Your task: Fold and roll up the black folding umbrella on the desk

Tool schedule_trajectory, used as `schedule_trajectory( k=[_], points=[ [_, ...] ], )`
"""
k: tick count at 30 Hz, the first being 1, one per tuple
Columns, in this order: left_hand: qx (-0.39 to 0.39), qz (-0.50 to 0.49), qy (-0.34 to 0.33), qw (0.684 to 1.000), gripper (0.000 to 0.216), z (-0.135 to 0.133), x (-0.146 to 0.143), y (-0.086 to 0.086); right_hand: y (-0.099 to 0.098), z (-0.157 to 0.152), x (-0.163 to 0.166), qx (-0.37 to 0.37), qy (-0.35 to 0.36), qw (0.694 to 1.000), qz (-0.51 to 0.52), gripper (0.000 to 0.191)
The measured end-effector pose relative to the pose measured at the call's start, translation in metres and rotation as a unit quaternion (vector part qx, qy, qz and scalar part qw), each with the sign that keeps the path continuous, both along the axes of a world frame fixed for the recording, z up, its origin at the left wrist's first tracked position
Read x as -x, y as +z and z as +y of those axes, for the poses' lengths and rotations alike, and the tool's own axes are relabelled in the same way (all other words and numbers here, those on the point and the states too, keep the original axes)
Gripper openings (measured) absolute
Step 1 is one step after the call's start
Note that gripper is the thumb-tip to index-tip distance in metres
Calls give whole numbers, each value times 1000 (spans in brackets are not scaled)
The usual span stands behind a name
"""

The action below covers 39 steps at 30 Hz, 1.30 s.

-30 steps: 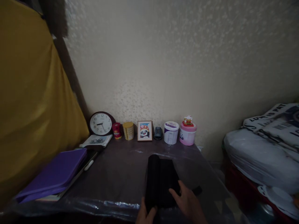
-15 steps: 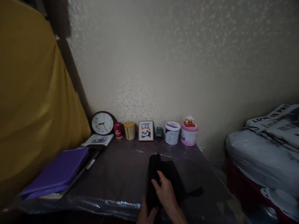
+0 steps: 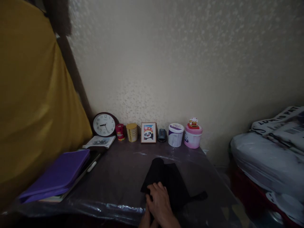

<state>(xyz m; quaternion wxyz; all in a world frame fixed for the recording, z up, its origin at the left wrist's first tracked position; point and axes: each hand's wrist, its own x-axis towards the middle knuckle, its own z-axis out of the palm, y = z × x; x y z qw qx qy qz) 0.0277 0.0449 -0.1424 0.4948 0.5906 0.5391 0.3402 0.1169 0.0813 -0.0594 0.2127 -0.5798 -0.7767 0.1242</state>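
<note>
A black cloth piece [image 3: 172, 182] lies on the near part of the table, with a raised, rounded fold on its left and a narrow strap [image 3: 199, 196] stretching out to the right. On its lower left part is my right hand [image 3: 159, 198], fingers bent over the fabric and gripping it. My left hand [image 3: 146, 218] is at the bottom edge of the view, just below and partly behind the right one. Its fingers are closed at the cloth's near edge, and its fingertips are partly hidden.
Along the wall stand a clock [image 3: 104, 124], a red can [image 3: 120, 133], a yellow canister [image 3: 132, 133], a framed panda picture [image 3: 148, 133], a dark stapler-like object [image 3: 162, 135] and two tubs [image 3: 175, 136]. A purple folder [image 3: 57, 172] lies left; wrapped bundles [image 3: 266, 155] are piled right.
My right hand has moved down and left over the cloth, closer to my left hand. The cloth's left flap has spread out to the left and its top fold is lower.
</note>
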Motion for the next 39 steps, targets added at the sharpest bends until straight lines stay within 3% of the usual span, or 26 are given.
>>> schedule_trajectory(
  k=[3,6,8,11,14,18,24,30,34,39],
  points=[
    [20,20,-55,998,70,-7,21,22,-7,-4,-2,-28,5,1000,3,23],
    [-11,25,-11,1000,41,-7,40,54,-13,-7,-5,-57,33,997,28,18],
    [-55,29,80,995,38,-1,44,71,-15,-8,-6,-59,51,996,35,21],
    [-130,-6,61,990,40,16,32,82,-18,-9,-7,-41,55,997,36,39],
    [-152,-43,-9,987,42,40,14,77,-19,-8,-8,-54,60,995,62,44],
    [-157,-16,-57,986,48,75,3,65,-21,-6,-9,-75,60,991,94,27],
    [-196,58,-52,977,48,114,1,56,-25,-3,-8,-106,52,985,130,13],
    [-201,126,7,972,50,148,9,35,-25,-3,-6,-110,52,986,117,12],
    [-183,132,72,972,53,142,16,37,-22,-5,-6,-105,56,987,112,12],
    [-171,74,46,981,53,84,4,52,-20,-7,-10,-79,51,990,108,18]
  ],
)
